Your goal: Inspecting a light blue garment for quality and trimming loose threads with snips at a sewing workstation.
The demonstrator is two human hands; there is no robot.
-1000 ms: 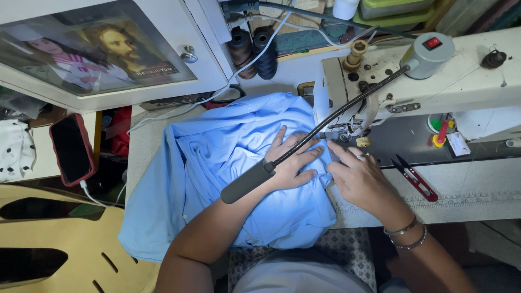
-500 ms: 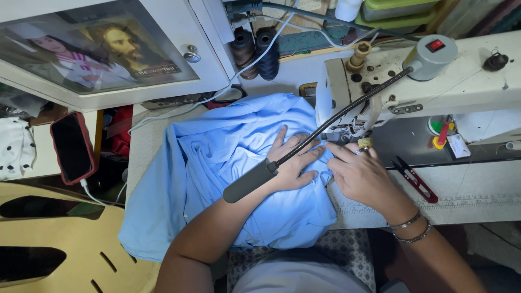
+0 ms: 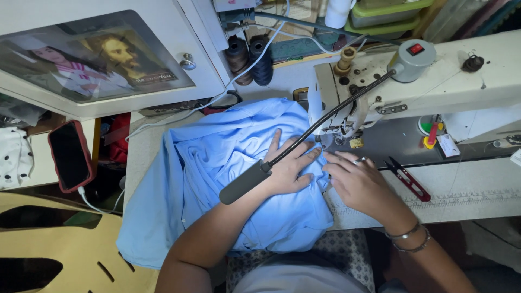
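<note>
A dark-screened phone in a red case (image 3: 69, 156) lies left, below a framed picture panel (image 3: 92, 59)

thread cones (image 3: 251, 57): 2 | bracelets (image 3: 408, 240): 2 | phone (image 3: 70, 155): 1 | snips (image 3: 408, 178): 1

sewing table (image 3: 461, 203) | bears: blue fabric (image 3: 217, 179); white sewing machine (image 3: 450, 70); red-handled thread snips (image 3: 408, 179)

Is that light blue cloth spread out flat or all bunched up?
Bunched up: the light blue cloth lies in deep folds and wrinkles, pressed by both hands beside the sewing machine.
</note>
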